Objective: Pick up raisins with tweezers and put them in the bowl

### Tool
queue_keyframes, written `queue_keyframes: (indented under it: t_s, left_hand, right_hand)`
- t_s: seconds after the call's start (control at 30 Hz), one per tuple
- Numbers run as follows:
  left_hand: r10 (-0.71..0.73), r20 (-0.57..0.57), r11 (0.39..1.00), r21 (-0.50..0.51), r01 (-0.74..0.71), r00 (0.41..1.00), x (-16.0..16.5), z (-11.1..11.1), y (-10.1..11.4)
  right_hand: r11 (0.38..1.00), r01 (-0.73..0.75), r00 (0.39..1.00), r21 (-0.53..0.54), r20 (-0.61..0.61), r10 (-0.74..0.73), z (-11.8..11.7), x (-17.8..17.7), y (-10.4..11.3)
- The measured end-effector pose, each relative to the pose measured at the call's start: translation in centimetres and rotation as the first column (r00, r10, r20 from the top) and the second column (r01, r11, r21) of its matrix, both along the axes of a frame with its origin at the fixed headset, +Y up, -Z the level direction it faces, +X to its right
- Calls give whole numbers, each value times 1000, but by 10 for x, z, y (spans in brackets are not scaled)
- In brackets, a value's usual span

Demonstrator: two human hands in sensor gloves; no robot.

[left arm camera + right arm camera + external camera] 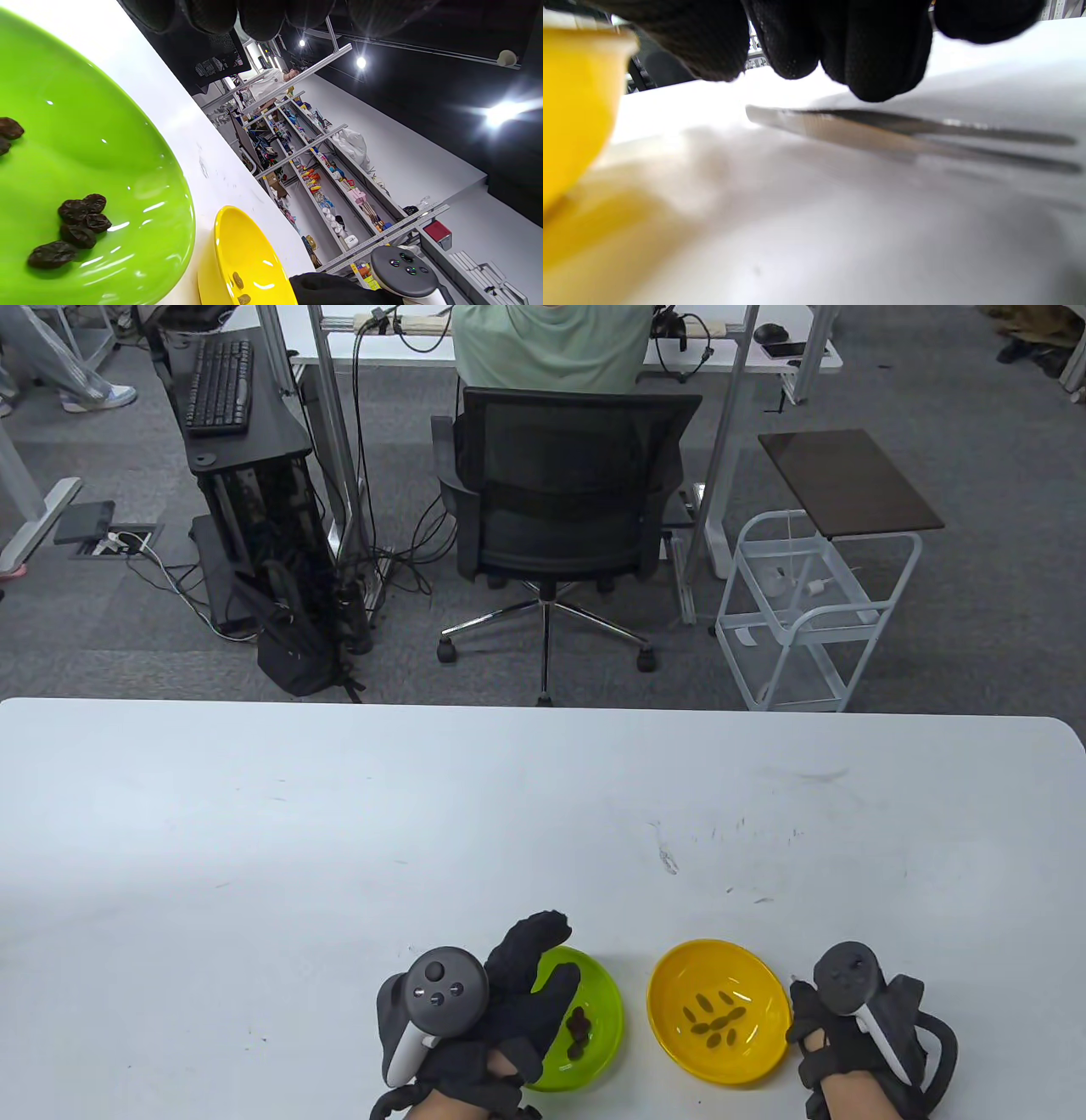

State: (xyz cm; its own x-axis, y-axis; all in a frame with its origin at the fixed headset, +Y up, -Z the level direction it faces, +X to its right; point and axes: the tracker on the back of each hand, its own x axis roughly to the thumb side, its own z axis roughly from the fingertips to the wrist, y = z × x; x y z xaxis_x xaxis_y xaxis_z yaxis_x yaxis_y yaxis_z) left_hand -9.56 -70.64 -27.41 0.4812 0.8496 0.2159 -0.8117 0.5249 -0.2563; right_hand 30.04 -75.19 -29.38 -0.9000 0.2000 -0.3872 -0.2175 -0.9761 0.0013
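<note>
My left hand (pixel 501 1010) is spread wide over the green bowl (pixel 598 984), fingers (pixel 543 937) fanned out above its near-left rim and gripping nothing; I cannot tell whether the palm rests on the rim or floats just above it. Inside the green bowl sits a small clump of dark raisins (pixel 579 1031), and in the left wrist view they lie low on the bowl's slope (pixel 78 224), with a couple more at that view's left edge.

Just to the right, apart from the green one, stands the yellow bowl (pixel 670 984) on the white tabletop (pixel 339 831), with several paler raisins (pixel 717 1018) scattered across its bottom.

My right hand (pixel 836 1035) is down on the tabletop just beside the yellow bowl's right rim, knuckles curled under. The right wrist view shows the metal tweezers (pixel 882 131) lying flat on the tabletop right below my curled fingertips (pixel 878 63), their tip pointing toward the yellow bowl (pixel 572 106). The view is blurred, so I cannot tell whether my fingers are touching the tweezers or only hovering over them. The table view hides the tweezers under my glove.
</note>
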Motion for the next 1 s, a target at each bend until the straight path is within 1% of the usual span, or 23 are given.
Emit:
queue_keyframes:
  t_s: [0.07,0.13,0.17,0.2,0.23,0.27,0.3,0.33,0.4,0.47,0.53,0.63,0.7,0.73,0.87,1.0]
  left_hand:
    - [11,-2,1000,-2,-11,1000,-1,-1,0]
    - [23,-1,1000,7,-23,1000,-3,-1,1]
    - [35,1,999,11,-35,999,-4,-1,2]
    - [45,1,999,14,-45,999,-4,-1,3]
    - [58,-3,998,17,-58,998,-4,-1,5]
    - [68,-2,998,19,-68,998,-5,-1,6]
    - [87,8,996,23,-87,996,-4,-1,7]
    - [98,22,995,24,-99,995,-3,-1,8]
    - [109,50,993,32,-111,993,-2,2,10]
    - [105,69,993,45,-108,992,0,3,11]
    - [119,130,991,38,-125,984,3,3,12]
    - [145,168,988,29,-152,975,7,5,12]
    - [140,170,988,34,-148,975,8,5,12]
    - [140,173,988,34,-148,975,9,5,12]
    - [154,179,987,23,-160,972,9,6,12]
    - [133,173,989,42,-143,976,9,8,13]
  right_hand:
    - [997,61,998,48,-7,-61,3,1,12]
    - [980,171,985,100,-35,-169,7,2,26]
    - [953,274,960,126,-102,-262,10,2,33]
    - [924,359,928,130,-157,-338,12,0,37]
    - [883,449,886,139,-198,-420,17,-3,42]
    - [852,505,852,140,-237,-467,19,-5,45]
    - [780,610,771,137,-329,-545,22,-10,50]
    - [723,676,707,141,-401,-583,24,-15,55]
    - [625,770,584,129,-538,-608,26,-28,64]
    - [573,816,491,77,-616,-616,29,-39,69]
    - [532,847,402,19,-677,-616,32,-52,72]
    - [490,871,320,-35,-716,-620,34,-66,71]
    - [491,869,293,-66,-730,-617,35,-72,70]
    - [495,866,290,-70,-736,-612,35,-73,70]
    - [516,854,298,-68,-749,-592,36,-79,70]
    - [538,839,302,-79,-756,-581,37,-86,69]
